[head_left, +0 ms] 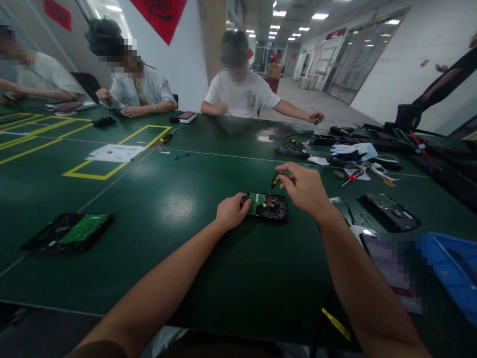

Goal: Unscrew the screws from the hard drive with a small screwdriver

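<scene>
Green-and-black flat hard drive (276, 211), in from the green tabletop's (261, 278) near edge, still has its green circuit board (257, 200), probably early; left hand (230, 212) clasps one end, right hand (303, 188) half-curled at black-yellow tool (276, 179), hold unclear.

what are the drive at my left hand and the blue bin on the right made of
The drive: dull dark casing, probably metal; its green board resembles coated circuit laminate, with small parts on it. The blue bin: likely plastic, given its even colour and smooth walls.
</scene>
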`<control>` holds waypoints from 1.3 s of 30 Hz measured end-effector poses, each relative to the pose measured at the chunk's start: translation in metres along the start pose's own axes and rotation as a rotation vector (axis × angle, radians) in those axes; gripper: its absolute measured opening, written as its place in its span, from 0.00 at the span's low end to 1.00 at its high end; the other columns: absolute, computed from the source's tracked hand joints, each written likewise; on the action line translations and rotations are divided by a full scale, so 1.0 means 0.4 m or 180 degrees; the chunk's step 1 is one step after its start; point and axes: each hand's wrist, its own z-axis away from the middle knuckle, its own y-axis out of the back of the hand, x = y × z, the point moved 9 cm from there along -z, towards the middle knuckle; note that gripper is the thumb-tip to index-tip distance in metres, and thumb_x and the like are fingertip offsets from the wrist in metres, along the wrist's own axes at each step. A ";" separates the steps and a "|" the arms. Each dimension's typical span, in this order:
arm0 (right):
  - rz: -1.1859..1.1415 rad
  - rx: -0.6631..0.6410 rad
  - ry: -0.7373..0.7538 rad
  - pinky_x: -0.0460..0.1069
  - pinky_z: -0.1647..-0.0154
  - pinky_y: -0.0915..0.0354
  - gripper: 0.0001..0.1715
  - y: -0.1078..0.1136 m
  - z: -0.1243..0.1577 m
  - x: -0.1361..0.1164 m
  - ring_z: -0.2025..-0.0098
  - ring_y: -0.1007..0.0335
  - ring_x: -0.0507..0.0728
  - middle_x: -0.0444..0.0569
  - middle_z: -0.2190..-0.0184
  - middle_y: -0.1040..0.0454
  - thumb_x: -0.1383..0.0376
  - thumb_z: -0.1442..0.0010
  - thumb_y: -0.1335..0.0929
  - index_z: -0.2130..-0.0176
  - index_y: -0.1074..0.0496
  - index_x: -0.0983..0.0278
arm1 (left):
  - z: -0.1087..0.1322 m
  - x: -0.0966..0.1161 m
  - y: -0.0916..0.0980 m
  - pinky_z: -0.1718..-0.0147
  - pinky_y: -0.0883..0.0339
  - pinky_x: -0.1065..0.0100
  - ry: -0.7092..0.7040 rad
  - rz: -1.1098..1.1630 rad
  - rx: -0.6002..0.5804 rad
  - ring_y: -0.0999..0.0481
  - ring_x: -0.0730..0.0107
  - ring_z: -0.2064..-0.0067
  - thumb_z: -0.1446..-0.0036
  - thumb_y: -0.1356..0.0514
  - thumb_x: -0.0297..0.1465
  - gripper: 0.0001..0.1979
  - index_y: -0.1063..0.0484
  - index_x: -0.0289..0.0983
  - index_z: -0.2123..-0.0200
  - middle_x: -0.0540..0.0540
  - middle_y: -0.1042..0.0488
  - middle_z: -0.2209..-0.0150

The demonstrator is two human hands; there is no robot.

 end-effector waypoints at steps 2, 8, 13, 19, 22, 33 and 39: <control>-0.0027 -0.0007 -0.0038 0.55 0.60 0.33 0.10 -0.001 0.001 0.001 0.64 0.23 0.59 0.50 0.62 0.19 0.63 0.32 0.33 0.52 0.25 0.61 | -0.001 -0.001 0.002 0.63 0.33 0.65 0.0063 -0.0034 0.0010 0.18 0.62 0.59 0.30 0.49 0.47 0.22 0.24 0.42 0.45 0.46 0.16 0.60; 0.0028 0.0054 0.0023 0.55 0.58 0.34 0.07 -0.013 -0.003 0.005 0.60 0.26 0.61 0.52 0.61 0.22 0.60 0.32 0.33 0.57 0.28 0.59 | 0.000 0.003 -0.003 0.63 0.33 0.64 0.0042 -0.0152 -0.0058 0.18 0.60 0.59 0.32 0.46 0.49 0.23 0.23 0.42 0.46 0.46 0.16 0.62; 0.0190 0.0252 0.0031 0.58 0.54 0.33 0.07 -0.005 -0.004 0.016 0.56 0.27 0.63 0.56 0.55 0.25 0.64 0.34 0.33 0.55 0.27 0.60 | -0.001 0.000 -0.009 0.65 0.34 0.64 -0.0030 -0.0118 -0.0055 0.18 0.61 0.59 0.32 0.46 0.48 0.23 0.25 0.43 0.44 0.47 0.16 0.61; 0.0005 0.0151 0.0067 0.57 0.55 0.31 0.15 -0.010 -0.003 0.016 0.59 0.25 0.61 0.54 0.53 0.21 0.68 0.35 0.33 0.49 0.27 0.61 | -0.002 0.002 -0.010 0.65 0.35 0.64 -0.0087 -0.0125 -0.0029 0.18 0.61 0.59 0.32 0.47 0.48 0.24 0.27 0.43 0.40 0.48 0.17 0.60; -0.0014 0.0115 0.0129 0.57 0.55 0.31 0.13 -0.017 -0.003 0.013 0.58 0.24 0.61 0.53 0.53 0.20 0.67 0.34 0.34 0.50 0.26 0.61 | -0.002 0.000 -0.012 0.64 0.34 0.64 -0.0059 -0.0153 -0.0041 0.18 0.61 0.59 0.32 0.46 0.47 0.24 0.28 0.43 0.40 0.48 0.17 0.60; 0.0192 0.0041 0.0016 0.58 0.54 0.32 0.18 -0.023 -0.005 0.032 0.56 0.24 0.63 0.55 0.52 0.21 0.68 0.35 0.33 0.46 0.29 0.61 | -0.003 -0.001 -0.011 0.63 0.33 0.65 -0.0082 -0.0093 -0.0078 0.18 0.62 0.58 0.31 0.46 0.47 0.23 0.28 0.43 0.40 0.47 0.17 0.59; 0.0692 0.0191 -0.0138 0.58 0.57 0.32 0.14 -0.012 0.003 0.019 0.57 0.26 0.65 0.56 0.58 0.23 0.55 0.32 0.32 0.54 0.24 0.61 | -0.001 -0.001 -0.009 0.64 0.34 0.65 -0.0057 -0.0051 -0.0052 0.18 0.62 0.59 0.32 0.46 0.47 0.22 0.28 0.44 0.41 0.48 0.17 0.60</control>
